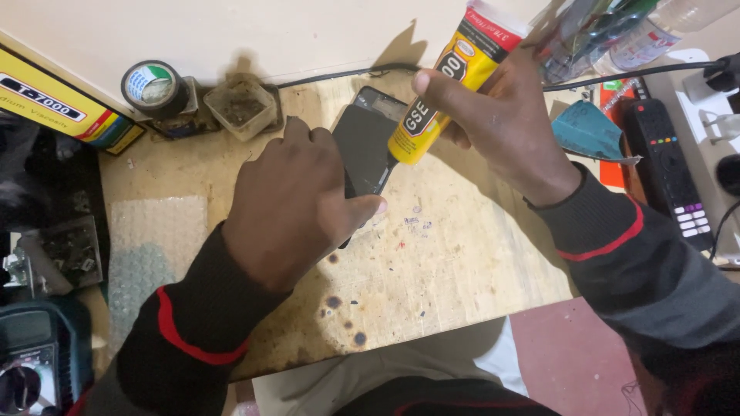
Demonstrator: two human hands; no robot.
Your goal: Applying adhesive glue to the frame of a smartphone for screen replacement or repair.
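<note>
My left hand (297,204) grips a dark smartphone (364,142), held tilted above the wooden workbench (455,254); the thumb lies along its lower edge. My right hand (505,115) holds a yellow glue tube (451,81) nozzle-down. The tube's black tip touches the phone's right edge. Much of the phone is hidden behind my left hand.
A tape roll (153,86) and a small dirty plastic cup (240,106) stand at the back. A yellow box (58,104) lies far left, a multimeter (31,366) at bottom left. A black remote (667,162), blue sandpaper (590,131) and a white power strip (713,115) sit at right.
</note>
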